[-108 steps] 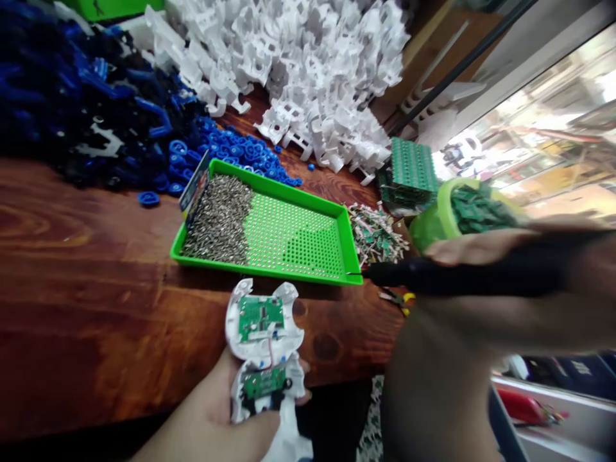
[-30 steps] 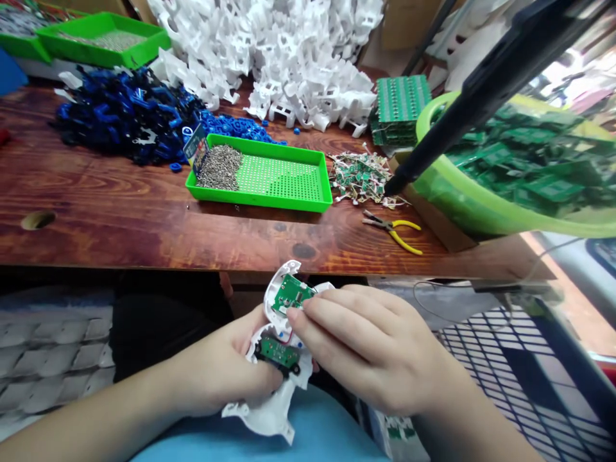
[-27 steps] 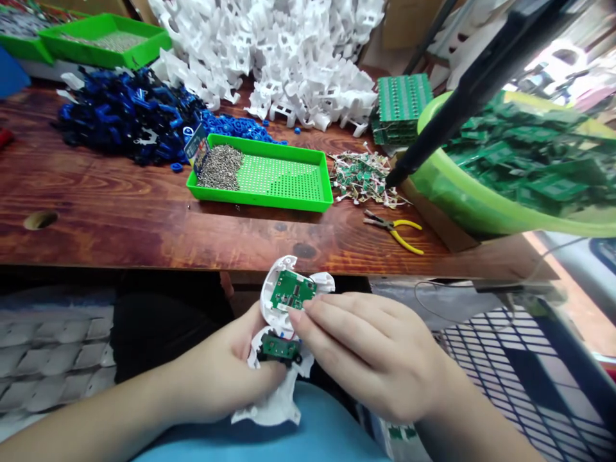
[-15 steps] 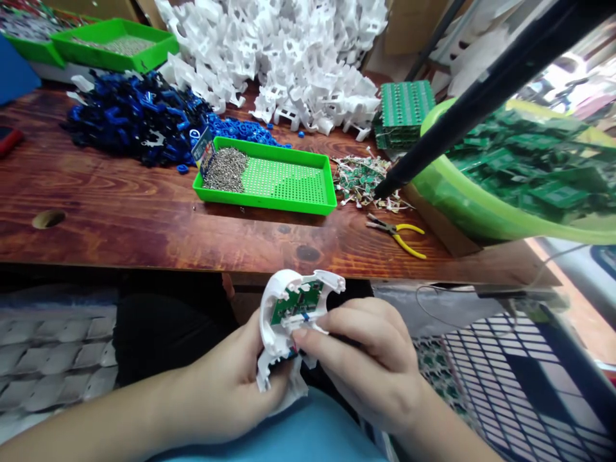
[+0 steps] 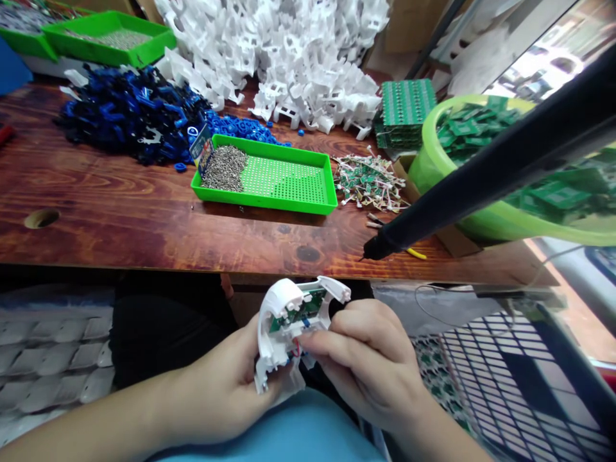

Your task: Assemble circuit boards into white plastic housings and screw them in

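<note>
Head view: white shell (image 5: 279, 300) is held above the lap, just in front of the bench (image 5: 120, 224), its hollow side tilted up with a green circuit board (image 5: 314, 300) seated inside. Left hand (image 5: 235, 385): fingers curled firmly round the shell's side and underside. Right hand (image 5: 373, 366): thumb and forefinger drawn nearly together at the red wire (image 5: 296, 348) by the shell's lower edge; whether they pinch it is not clear, as the fingertips hide the contact. Screwdriver (image 5: 447, 192) slants over the bench, touched by neither hand, partly covering the pliers (image 5: 416, 254). Judgement on handling: brace the shell with the left hand, guide the wire lightly with the fingertips, avoid tugging its joints, and leave it clear of the shell's edges, where it could be nipped.
</note>
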